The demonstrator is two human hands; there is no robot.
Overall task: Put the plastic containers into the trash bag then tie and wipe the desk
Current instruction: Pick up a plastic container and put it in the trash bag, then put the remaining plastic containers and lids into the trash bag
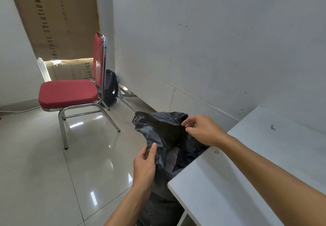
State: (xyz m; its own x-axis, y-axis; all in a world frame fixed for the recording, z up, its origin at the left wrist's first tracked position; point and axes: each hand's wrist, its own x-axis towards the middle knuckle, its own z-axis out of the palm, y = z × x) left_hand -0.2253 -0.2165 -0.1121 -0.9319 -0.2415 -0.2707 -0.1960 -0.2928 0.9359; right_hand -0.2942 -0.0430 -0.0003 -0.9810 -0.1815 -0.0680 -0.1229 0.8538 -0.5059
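Trash bag (165,134), both hands pinching (contents hidden)

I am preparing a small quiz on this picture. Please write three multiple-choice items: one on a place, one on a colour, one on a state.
1. Where is the trash bag?
A. on the chair
B. beside the desk's edge, over the floor
C. on the desk

2. What colour is the chair seat?
A. red
B. blue
C. green

3. How is the bag's top?
A. knotted
B. taped
C. untied, held by both hands

Answers:
1 B, it hangs left of the desk.
2 A, the cushion is red.
3 C, the left hand and right hand pinch its loose edges.
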